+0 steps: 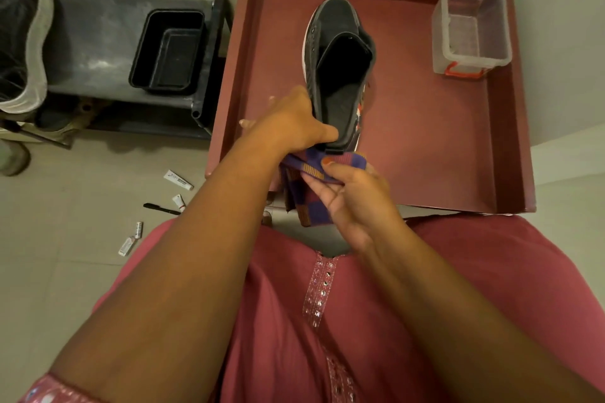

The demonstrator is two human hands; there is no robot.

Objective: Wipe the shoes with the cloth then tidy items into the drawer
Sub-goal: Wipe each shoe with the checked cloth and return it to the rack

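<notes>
Dark sneaker [340, 69] up in the air over the open maroon drawer [425, 127], toe pointing away from me, opening facing up. My left hand [291, 121] grips it at the heel end, thumb hooked on the heel rim, fingers wrapped round the far side. Checked purple-and-orange cloth [307, 186] sits right under the heel, touching it, bunched and hanging down over the drawer's near edge. My right hand [347, 193] holds the cloth, thumb pressed on top, fingers curled underneath.

Inside the drawer, far right corner: clear plastic box [471, 26] with a red handle. Left of the drawer: grey low shelf [98, 42] with a black tub [170, 49] on top. Floor left of the drawer's near corner: white tube [178, 180], smaller tube [179, 202], black pen [162, 208], two more small tubes [131, 239] further toward me. Mesh-covered bin [19, 33] far left of the shelf. Pink garment [491, 288] at my lap, below the drawer.
</notes>
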